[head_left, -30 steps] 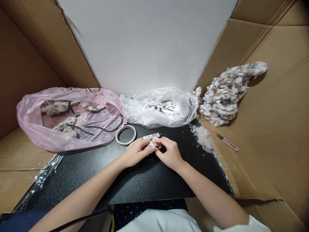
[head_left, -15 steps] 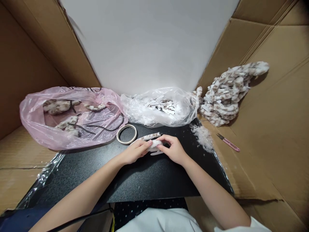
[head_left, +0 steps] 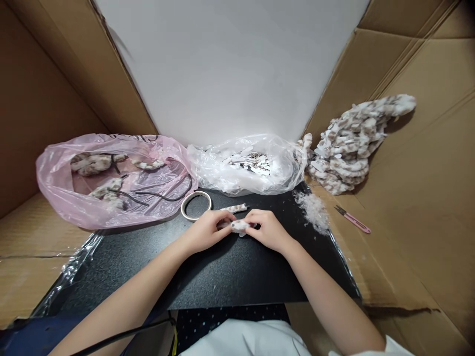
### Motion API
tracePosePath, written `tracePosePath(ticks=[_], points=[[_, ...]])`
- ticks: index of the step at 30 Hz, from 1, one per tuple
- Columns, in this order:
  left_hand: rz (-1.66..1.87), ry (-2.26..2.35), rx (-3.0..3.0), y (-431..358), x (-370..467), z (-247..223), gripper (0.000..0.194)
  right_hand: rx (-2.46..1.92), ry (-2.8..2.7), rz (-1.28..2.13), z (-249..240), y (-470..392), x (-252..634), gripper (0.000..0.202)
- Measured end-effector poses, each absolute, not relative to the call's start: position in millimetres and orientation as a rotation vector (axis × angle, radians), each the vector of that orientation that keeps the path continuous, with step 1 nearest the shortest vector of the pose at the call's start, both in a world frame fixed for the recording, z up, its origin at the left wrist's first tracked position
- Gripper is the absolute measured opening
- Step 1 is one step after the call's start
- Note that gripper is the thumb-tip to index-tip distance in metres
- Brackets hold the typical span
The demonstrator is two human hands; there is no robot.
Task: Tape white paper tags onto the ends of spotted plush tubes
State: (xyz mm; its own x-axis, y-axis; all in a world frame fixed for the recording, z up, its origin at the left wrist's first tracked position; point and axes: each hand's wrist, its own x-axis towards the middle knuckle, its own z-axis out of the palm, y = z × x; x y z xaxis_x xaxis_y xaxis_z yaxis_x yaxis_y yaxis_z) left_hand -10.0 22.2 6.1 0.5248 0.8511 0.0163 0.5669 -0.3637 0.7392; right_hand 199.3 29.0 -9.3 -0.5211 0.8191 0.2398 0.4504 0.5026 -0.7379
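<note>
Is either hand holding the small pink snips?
No, the left hand and right hand both hold a fluffy white piece, while the pink snips lie on the cardboard at right.

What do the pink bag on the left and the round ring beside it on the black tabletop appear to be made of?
The pink translucent bag looks like thin, glossy plastic film: it crinkles and shines. The pale round ring could be a tape roll or smooth plastic; its material isn't certain.
</note>
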Motion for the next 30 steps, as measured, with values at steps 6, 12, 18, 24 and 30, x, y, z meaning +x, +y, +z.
tracePosePath(ticks=[6, 12, 18, 24, 30], points=[[0.719, 1.261, 2.341, 32.4, -27.1, 12.4, 0.019, -1.048, -2.131, 0.811, -3.3, 31.7, 207.7, 0.030], [0.215, 1.633, 2.411, 49.3, -60.8, 22.3, 0.015, -0.902, -1.666, 0.828, 1.7, 37.8, 216.5, 0.017], [0.059, 1.691, 2.339, 47.9, -62.3, 22.0, 0.014, -1.241, -1.410, 0.522, -6.0, 36.4, 215.3, 0.044], [0.081, 1.624, 2.302, 49.6, -68.2, 21.8, 0.020, -1.334, -1.387, 0.003, -2.8, 38.1, 220.6, 0.051], [0.080, 1.653, 2.300, 48.7, -76.7, 20.0, 0.013, -1.294, -1.518, 0.059, -4.1, 34.4, 213.9, 0.050]])
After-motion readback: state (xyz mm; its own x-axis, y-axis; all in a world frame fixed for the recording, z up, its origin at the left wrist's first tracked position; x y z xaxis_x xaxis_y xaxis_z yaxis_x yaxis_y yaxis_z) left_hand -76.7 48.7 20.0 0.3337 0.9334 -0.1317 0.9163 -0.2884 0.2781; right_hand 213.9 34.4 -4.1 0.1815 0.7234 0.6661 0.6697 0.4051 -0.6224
